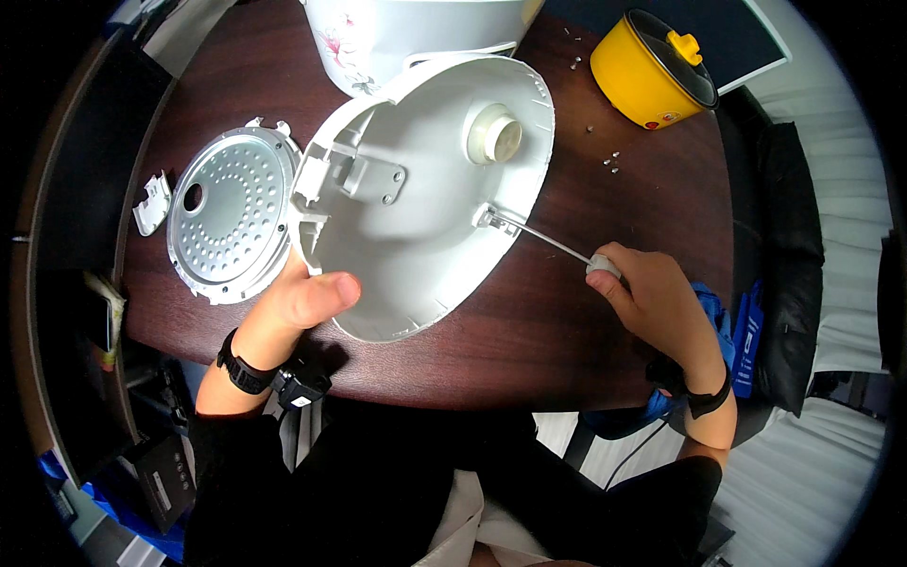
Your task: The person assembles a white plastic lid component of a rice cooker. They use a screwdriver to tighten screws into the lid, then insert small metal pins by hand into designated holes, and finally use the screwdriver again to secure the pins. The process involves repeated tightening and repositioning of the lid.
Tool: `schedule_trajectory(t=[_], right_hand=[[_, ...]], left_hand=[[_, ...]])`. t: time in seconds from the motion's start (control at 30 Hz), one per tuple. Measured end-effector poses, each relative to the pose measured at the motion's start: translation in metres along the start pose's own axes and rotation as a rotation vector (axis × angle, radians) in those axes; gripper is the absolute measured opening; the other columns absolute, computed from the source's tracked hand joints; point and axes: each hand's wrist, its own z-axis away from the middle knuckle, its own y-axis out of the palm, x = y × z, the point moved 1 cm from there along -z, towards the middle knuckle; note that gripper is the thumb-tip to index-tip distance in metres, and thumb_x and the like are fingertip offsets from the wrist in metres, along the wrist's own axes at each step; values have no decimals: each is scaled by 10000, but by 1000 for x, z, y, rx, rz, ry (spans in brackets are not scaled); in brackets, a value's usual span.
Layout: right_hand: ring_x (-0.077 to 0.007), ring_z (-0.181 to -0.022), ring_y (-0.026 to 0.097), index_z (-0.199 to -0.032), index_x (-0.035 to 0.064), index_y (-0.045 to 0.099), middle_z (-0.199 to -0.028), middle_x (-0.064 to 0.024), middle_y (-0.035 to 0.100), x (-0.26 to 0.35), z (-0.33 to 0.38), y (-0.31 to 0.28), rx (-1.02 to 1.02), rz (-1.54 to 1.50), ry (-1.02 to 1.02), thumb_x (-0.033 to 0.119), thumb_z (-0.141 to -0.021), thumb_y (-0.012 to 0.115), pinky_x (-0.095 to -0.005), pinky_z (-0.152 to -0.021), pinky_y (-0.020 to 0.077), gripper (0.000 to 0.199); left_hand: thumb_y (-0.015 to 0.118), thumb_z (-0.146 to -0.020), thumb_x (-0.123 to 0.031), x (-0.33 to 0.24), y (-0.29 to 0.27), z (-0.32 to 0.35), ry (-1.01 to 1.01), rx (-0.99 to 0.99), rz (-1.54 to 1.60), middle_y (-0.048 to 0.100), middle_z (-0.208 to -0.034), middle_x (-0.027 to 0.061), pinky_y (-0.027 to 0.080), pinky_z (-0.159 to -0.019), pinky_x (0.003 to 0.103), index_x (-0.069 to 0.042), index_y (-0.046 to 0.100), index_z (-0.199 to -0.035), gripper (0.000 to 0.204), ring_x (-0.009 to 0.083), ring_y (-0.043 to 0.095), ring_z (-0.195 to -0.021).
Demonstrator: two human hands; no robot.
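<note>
Your left hand (300, 300) steadies the large white plastic cooker lid (430, 194), grip wrapped on its rim at 7 o'clock, thumb lying inside the shell. The lid sits inner side up at the middle of the dark brown wooden counter (567, 331). Your right hand (657, 300) has its grip pressed together around the pale handle of a slim metal-shafted screwdriver (548, 241); the tip meets a small metal bracket at the lid's 3 o'clock edge. A round perforated metal plate (230, 215) lies just beside the lid at 9 o'clock. A yellow pot with a glass lid (652, 71) stands at 1 o'clock, loose screws (612, 163) near it.
</note>
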Motion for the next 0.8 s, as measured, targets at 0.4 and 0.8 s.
schedule_trajectory(t=[0.4,0.8], right_hand=[[-69,-436,454,-1003,17,592,-580,18,505,1,13,25,579,-1425,511,466,-1036,356,-203,-399,336,509],[-346,-691,644,-981,23,621,-764,-152,656,1,6,5,-107,-27,-33,325,-932,604,-396,-605,494,307]], left_hand=[[747,-738,-454,-8,9,-5,46,25,9,555,-1258,179,473,-945,363,57,379,-1372,894,255,563,-1139],[753,-723,-465,-12,9,-10,52,27,72,571,-1228,185,498,-923,363,53,368,-1377,919,265,587,-1114]])
